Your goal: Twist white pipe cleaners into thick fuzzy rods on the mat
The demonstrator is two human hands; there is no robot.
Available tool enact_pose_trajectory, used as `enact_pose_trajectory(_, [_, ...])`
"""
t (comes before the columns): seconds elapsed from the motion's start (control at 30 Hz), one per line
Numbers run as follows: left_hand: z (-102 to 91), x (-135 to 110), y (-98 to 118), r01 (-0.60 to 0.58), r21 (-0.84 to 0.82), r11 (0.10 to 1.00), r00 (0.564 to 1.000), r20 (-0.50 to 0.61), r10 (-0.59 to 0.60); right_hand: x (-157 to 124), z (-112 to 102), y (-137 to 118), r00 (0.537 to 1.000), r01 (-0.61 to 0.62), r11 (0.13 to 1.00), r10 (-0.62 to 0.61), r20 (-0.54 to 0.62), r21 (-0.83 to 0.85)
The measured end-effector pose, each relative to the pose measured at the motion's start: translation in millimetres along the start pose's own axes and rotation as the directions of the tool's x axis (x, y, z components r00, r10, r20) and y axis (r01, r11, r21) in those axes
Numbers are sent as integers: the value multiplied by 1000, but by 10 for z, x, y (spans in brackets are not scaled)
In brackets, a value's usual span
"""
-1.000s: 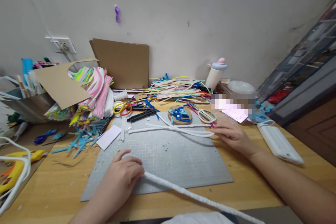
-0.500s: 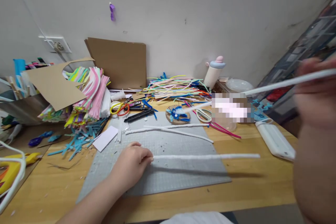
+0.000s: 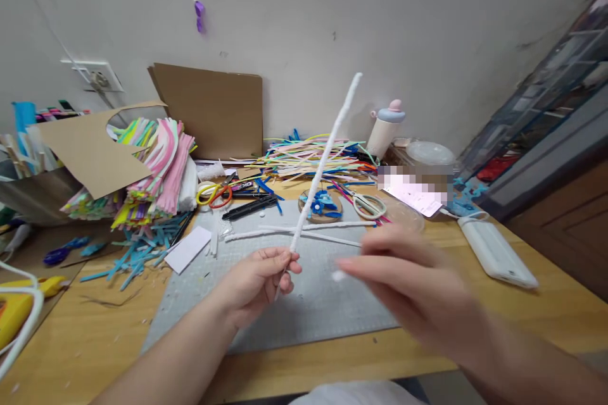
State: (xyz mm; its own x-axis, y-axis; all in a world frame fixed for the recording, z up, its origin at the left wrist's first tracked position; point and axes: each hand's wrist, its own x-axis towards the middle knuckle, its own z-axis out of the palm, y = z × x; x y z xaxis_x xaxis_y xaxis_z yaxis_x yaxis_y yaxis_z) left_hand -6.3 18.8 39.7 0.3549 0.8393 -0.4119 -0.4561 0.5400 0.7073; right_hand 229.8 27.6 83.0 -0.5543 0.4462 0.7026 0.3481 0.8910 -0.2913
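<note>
My left hand (image 3: 266, 275) pinches the lower end of a white pipe cleaner (image 3: 319, 171), which leans up and to the right above the mat. Thin bare wire seems to poke out below those fingers. My right hand (image 3: 418, 291), smeared by motion, is closed in a pinch to the right of it, with a small white bit (image 3: 338, 276) at the fingertips. What that bit belongs to is unclear. Behind the hands, more white pipe cleaners (image 3: 247, 235) lie crossed on the grey cutting mat (image 3: 313, 316).
A wooden disc with blue flower shapes (image 3: 321, 204) stands at the mat's back edge, near pale-handled scissors (image 3: 369, 206). Bundled pipe cleaners (image 3: 161, 171) are at left, loose ones (image 3: 313, 161) behind. A phone (image 3: 418, 196), white power bank (image 3: 496, 253) and bottle (image 3: 386, 130) are to the right.
My left hand has lifted its white pipe cleaner from lying low over the mat to a steep tilt. My right hand has come down and inward from the far right; its long white strip no longer shows.
</note>
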Motion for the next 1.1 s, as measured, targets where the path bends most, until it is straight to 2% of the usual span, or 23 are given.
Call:
enact_pose_trajectory(0.07, [23,40,-20,32,-127,991,999,24,-29,128,218,-67,997,-26,998,21,73,64])
enact_pose_trajectory(0.13, [21,75,-50,51,-199,979,998,33,-46,207,411,-22,993,-85,991,75,94,104])
enact_pose_trajectory(0.23, [-11,116,-95,71,-249,966,997,51,-61,225,560,103,977,-176,979,161,142,99])
enact_pose_trajectory(0.4, [-46,153,-147,83,-267,960,996,34,-77,163,597,158,979,-109,989,90,181,98])
enact_pose_trajectory(0.7, [-36,164,-190,74,-249,966,997,12,-73,107,730,121,968,-179,984,174,183,15])
enact_pose_trajectory(1.1, [-52,200,-255,-13,-150,989,1000,-9,11,39,830,102,977,-179,984,178,121,4])
